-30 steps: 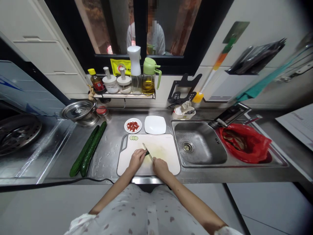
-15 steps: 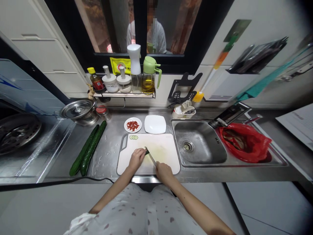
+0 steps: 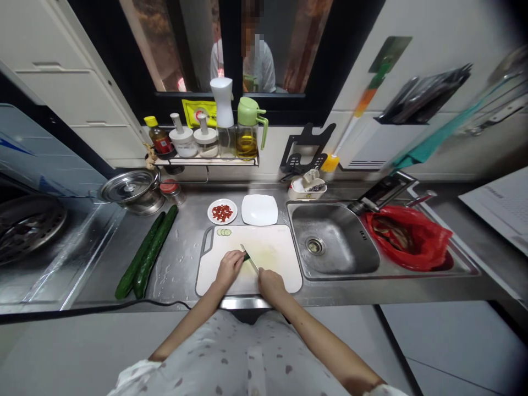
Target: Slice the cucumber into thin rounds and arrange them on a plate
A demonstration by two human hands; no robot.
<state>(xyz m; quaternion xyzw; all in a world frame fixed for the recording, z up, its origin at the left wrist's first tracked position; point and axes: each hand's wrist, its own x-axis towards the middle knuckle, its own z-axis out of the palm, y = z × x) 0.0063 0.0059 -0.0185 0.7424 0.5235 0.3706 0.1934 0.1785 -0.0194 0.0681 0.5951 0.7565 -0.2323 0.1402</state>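
On the white cutting board, my left hand has its fingers closed on a short piece of green cucumber, most of which they hide. My right hand is wrapped round the handle of a kitchen knife. Its blade points away from me and lies close against the cucumber piece; whether it touches, I cannot tell. Several thin cucumber slices overlap at the board's far left corner. Behind the board stand a small plate of chopped red pieces and a white square plate.
Two whole cucumbers lie left of the board, near a lidded pot and a red-lidded jar. To the right is a sink with a red plastic bag beside it. A seasoning shelf hangs behind.
The knife and my right hand have shifted slightly left relative to the board, and a bit more of the green piece shows beside the blade. The whole view has moved slightly.
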